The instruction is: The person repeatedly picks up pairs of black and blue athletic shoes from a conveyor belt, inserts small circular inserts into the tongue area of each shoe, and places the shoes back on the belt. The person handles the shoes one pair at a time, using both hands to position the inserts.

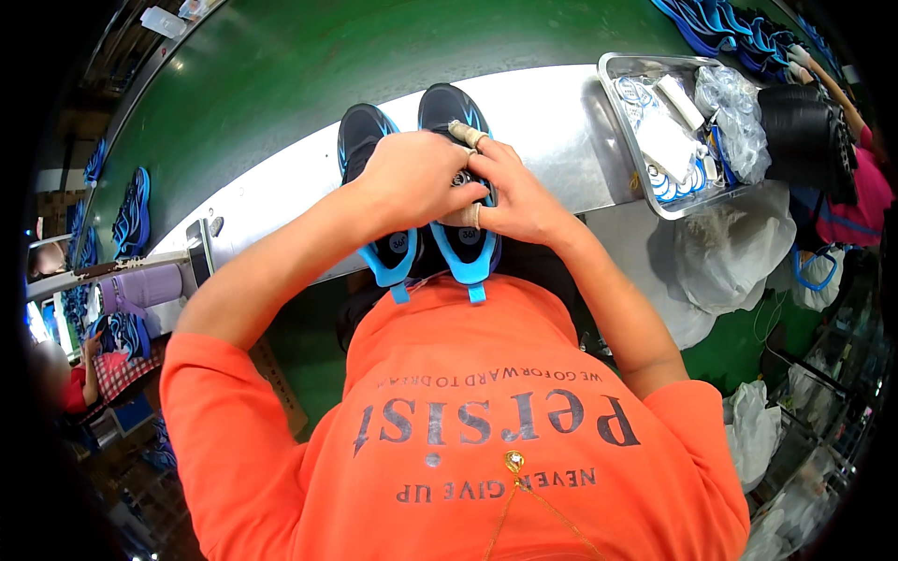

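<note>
Two black sneakers (363,133) with bright blue trim stand side by side in front of me, toes pointing away and blue heel loops toward my body. Over the throat of the right-hand sneaker (451,105), my two hands meet. My left hand (412,176) is bent over it with fingers curled, its thumb reaching to the right; most of its fingertips are hidden. From the right, my right hand (513,192) closes in, beige covers on its index finger and thumb. Between the hands shows a small round mark (462,177) on the sneaker. Round size labels lie inside both heels.
A metal tray (640,161) at the right holds round stickers, white packets and clear plastic. Plastic bags (734,252) hang below it. More blue sneakers stand at the far right and far left (133,213). A lilac bottle (145,288) sits left. Co-workers appear at both sides.
</note>
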Tool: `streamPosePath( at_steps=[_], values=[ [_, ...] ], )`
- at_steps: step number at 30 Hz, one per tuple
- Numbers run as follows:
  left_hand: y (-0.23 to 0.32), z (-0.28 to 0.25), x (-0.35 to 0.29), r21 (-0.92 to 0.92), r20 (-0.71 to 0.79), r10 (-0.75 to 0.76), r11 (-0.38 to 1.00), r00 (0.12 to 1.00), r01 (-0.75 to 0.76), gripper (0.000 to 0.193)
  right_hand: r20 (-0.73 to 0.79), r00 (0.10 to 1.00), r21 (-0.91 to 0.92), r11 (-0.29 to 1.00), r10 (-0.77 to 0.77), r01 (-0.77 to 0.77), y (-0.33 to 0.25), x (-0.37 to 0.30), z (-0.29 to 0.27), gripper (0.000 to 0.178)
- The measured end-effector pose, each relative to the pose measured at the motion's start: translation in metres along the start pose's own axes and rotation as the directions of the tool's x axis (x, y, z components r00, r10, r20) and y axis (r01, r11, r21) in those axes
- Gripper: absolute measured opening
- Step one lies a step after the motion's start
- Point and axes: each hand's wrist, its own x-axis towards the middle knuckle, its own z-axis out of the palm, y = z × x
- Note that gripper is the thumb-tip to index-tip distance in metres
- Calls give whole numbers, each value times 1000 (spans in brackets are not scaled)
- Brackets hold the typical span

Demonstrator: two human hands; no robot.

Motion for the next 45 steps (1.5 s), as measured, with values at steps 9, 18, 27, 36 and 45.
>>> streamPosePath(
  at_steps=[9,18,27,36,45],
  values=[
    [-20,13,-37,-227,-395,52,962,917,-152,22,88,996,130,991,31,-42,-15,1,-25,73],
    [-41,24,-88,-711,-422,-456,702,784,26,11,-80,997,-238,971,1,-20,-41,-1,-6,36],
    [-51,45,-73,-592,-348,-409,793,843,141,35,-93,994,7,998,64,-64,-66,1,-33,36],
    [-43,35,-87,-668,-239,-486,711,841,221,36,-59,996,-22,997,73,-75,-58,8,-36,28],
    [-58,45,-87,-788,-316,-383,616,868,-15,33,-43,995,-6,996,94,-94,-48,11,-34,24]
  ],
)
